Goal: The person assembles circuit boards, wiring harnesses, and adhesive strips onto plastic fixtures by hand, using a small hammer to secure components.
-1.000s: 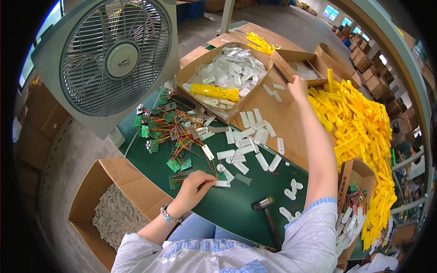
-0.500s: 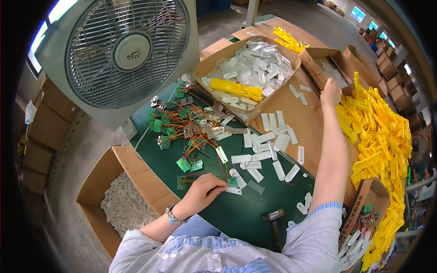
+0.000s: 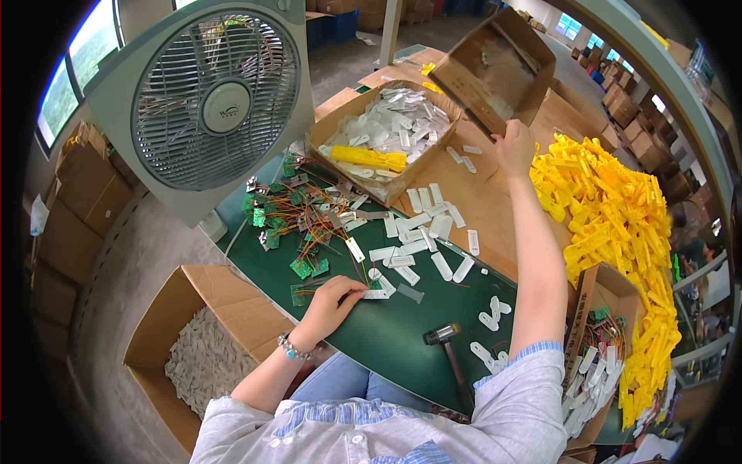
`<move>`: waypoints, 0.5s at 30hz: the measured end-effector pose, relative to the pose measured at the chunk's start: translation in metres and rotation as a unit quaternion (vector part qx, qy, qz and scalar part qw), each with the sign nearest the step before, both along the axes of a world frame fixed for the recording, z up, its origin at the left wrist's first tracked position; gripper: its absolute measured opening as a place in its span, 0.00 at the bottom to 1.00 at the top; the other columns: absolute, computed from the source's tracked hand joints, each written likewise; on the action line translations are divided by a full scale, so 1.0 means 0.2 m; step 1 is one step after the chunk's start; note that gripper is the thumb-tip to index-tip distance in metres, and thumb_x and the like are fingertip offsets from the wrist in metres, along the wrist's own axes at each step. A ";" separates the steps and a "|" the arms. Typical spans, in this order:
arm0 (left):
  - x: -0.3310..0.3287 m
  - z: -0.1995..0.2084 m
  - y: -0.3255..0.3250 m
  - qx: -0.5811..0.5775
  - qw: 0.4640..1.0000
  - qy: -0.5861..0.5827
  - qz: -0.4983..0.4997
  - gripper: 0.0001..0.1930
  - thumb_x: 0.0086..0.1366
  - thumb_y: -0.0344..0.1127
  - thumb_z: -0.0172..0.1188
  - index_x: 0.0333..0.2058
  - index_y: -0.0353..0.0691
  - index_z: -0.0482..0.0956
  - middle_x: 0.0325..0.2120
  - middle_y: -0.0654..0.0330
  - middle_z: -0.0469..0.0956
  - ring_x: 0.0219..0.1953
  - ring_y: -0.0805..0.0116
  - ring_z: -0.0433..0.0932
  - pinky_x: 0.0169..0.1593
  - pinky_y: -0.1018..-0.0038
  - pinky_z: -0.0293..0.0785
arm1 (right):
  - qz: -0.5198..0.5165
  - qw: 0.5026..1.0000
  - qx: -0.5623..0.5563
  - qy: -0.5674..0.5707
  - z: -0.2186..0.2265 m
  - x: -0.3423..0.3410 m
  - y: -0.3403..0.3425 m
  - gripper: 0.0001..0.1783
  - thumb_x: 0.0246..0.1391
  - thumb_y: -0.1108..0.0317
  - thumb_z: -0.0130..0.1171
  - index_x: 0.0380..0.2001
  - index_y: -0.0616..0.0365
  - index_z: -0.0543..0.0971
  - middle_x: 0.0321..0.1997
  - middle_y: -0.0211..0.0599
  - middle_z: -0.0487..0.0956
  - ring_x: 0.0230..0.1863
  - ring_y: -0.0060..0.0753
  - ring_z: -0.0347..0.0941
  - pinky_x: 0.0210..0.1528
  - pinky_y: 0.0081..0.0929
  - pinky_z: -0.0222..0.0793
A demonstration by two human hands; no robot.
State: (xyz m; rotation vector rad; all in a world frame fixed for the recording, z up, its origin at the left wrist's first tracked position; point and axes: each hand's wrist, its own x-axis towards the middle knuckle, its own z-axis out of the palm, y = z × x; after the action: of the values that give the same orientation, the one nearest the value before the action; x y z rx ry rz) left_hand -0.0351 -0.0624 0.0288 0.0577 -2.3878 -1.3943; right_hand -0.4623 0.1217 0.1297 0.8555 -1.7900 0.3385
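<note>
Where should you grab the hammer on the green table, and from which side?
Probably take the hammer by its long dark handle, coming down from above on the near side. It lies flat, with the wider head at the far end and the slim handle slanting back nearer.

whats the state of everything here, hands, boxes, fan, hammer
left hand: pinching white piece
right hand: gripping tilted box's edge
tilted box: open
middle box: open, filled
left box: open, holding grey pieces
wired boards: tangled
yellow pieces: heaped
hammer: lying down
fan: upright, unclear if running
</note>
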 end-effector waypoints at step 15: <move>0.01 -0.06 -0.02 -0.002 0.999 0.035 -0.017 0.06 0.63 0.25 0.60 0.39 0.32 0.80 0.35 0.54 0.80 0.36 0.62 0.79 0.41 0.72 0.74 | 0.051 0.980 0.192 0.017 0.17 0.80 0.44 0.14 0.45 0.69 0.65 0.34 0.56 0.73 0.31 0.35 0.74 0.36 0.39 0.73 0.38 0.36 0.69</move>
State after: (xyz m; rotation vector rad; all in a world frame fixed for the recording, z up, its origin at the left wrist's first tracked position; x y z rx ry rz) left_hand -0.0339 -0.0662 0.0168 -0.0317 -2.3450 -1.3840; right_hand -0.3017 0.2095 0.1643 1.2190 -1.8119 0.0386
